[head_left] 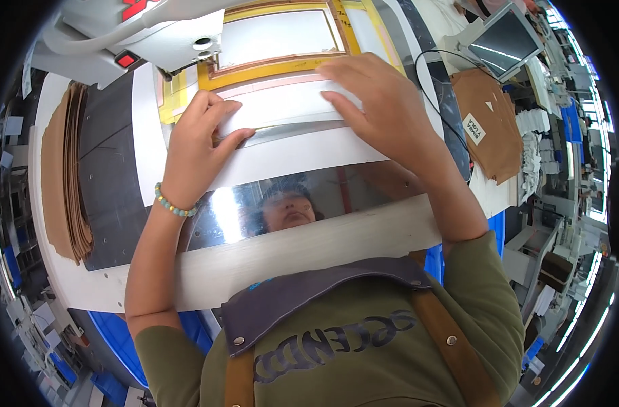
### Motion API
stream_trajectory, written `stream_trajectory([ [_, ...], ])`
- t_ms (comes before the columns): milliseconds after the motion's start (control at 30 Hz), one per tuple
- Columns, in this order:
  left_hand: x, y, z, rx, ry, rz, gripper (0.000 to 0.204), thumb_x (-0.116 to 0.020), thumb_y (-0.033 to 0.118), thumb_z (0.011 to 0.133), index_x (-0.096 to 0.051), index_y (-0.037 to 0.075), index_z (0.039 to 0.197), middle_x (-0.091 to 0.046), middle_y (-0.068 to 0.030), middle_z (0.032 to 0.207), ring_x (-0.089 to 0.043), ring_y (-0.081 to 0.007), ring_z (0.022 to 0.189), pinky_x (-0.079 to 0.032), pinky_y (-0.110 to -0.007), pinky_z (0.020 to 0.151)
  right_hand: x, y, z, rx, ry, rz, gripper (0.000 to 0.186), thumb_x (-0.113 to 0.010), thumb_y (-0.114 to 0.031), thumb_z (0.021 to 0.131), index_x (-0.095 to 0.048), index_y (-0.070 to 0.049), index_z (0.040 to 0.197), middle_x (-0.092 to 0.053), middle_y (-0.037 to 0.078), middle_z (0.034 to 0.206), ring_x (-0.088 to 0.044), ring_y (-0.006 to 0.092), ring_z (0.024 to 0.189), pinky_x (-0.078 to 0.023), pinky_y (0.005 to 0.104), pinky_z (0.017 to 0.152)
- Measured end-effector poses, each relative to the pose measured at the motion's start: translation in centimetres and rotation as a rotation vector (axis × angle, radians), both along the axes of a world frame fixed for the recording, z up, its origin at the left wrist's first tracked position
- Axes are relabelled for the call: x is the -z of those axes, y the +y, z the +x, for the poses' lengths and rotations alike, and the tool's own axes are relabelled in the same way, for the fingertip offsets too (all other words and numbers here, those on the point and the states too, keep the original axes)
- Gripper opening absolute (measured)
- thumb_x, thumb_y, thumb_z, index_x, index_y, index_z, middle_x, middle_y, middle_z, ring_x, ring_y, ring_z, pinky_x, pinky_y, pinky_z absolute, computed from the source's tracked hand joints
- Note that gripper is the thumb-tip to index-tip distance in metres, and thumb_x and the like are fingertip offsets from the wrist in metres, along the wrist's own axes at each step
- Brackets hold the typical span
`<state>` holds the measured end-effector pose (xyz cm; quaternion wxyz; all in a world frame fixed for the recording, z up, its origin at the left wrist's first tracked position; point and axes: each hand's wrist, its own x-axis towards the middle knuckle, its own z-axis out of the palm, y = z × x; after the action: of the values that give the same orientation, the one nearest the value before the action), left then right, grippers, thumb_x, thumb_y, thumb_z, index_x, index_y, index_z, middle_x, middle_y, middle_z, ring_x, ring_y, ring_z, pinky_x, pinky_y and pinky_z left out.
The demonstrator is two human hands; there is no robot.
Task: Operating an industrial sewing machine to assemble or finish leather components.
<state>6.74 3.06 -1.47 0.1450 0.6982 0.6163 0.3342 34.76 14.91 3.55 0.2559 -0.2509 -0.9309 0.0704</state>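
Observation:
My left hand (207,139), with a beaded bracelet, rests at the left of a white strip (279,102); its fingers are bent and its thumb is apart, touching the strip's lower edge by a thin metallic band (292,132). My right hand (370,105) is over the strip's right part, fingers stretched toward the yellow template frame (268,76), thumb apart on the white surface. Beyond lies the frame's white panel (272,37). A larger white sheet (268,159) lies under the work. Below it is a reflective metal plate (224,217).
A machine head (106,37) overhangs the upper left. Stacked brown pieces lie left (62,169) and right (486,122). A monitor (499,41) stands upper right, with a black cable (421,85) looping down. Blue bins (112,329) sit below the table's edge (302,237).

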Motion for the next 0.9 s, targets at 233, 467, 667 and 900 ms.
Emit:
stream_trajectory([
  [233,0.3,0.7,-0.2,0.026,0.068,0.086,0.042,-0.092,0.026,0.083,-0.075,0.003,0.114,-0.063,-0.0076,0.098,-0.059,-0.0233,0.090,-0.050,-0.035,0.078,5.2,0.6,-5.2,-0.220,0.097,-0.156,0.028,-0.077,-0.028,0.097,-0.076,-0.004,0.112,-0.071,0.014,0.111,-0.064,0.0342,0.109,-0.052,0.0452,0.094],
  [467,0.4,0.3,-0.4,0.014,0.082,0.089,0.045,-0.092,0.032,0.083,-0.075,0.001,0.113,-0.062,-0.0083,0.097,-0.059,-0.0254,0.091,-0.051,-0.037,0.079,6.2,0.6,-5.4,-0.146,0.190,-0.374,0.023,-0.078,-0.023,0.098,-0.073,-0.002,0.106,-0.071,0.013,0.107,-0.066,0.0300,0.103,-0.052,0.0409,0.092],
  [667,-0.1,0.2,-0.1,0.014,0.067,0.068,0.044,-0.090,0.031,0.086,-0.076,0.001,0.115,-0.063,-0.0085,0.097,-0.060,-0.0255,0.091,-0.051,-0.037,0.079,6.2,0.7,-5.3,-0.184,0.186,-0.358,0.021,-0.075,-0.022,0.100,-0.079,-0.002,0.108,-0.072,0.012,0.109,-0.066,0.0281,0.104,-0.052,0.0391,0.093],
  [900,0.0,0.2,-0.5,-0.004,0.035,0.025,0.027,-0.078,0.022,0.098,-0.078,0.002,0.115,-0.066,-0.0088,0.098,-0.062,-0.0242,0.091,-0.052,-0.036,0.081,6.2,0.5,-5.9,-0.209,0.238,-0.162,0.023,-0.074,-0.026,0.101,-0.081,-0.005,0.109,-0.067,0.009,0.105,-0.064,0.0292,0.101,-0.052,0.0406,0.091],
])
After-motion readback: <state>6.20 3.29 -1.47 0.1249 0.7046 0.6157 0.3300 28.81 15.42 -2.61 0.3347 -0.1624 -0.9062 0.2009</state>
